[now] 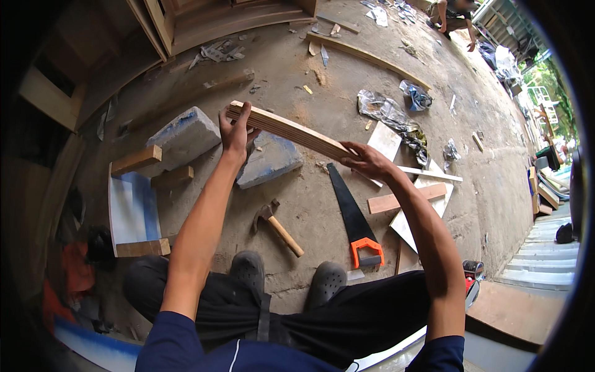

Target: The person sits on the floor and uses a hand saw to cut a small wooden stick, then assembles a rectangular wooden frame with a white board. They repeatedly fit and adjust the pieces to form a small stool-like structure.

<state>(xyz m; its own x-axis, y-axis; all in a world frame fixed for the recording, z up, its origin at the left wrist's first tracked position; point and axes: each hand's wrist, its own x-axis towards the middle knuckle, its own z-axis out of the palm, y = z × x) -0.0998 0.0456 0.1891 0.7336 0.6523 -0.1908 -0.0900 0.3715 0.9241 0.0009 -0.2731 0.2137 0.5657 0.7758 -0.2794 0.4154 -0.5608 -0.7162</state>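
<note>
A narrow piece of plywood (291,130) with layered edges spans both my hands, raised above the floor and tilted down toward the right. My left hand (236,131) grips its left end, thumb up along the near face. At the other end, my right hand (367,160) is closed round the wood, fingers over its top. Below lie a claw hammer (280,230) with a wooden handle and a handsaw (350,204) with a black blade and orange handle. Two concrete blocks (186,137) stained with blue rest under and beside my left hand.
Left of my knees sits a blue-and-white panel (133,208) with wooden blocks fixed at its corners. Several white boards and a reddish wood strip (406,198) lie on the right. Crumpled plastic (381,106), a long plank (372,60) and wooden cabinets (242,25) are farther off. Another person (455,17) crouches far right.
</note>
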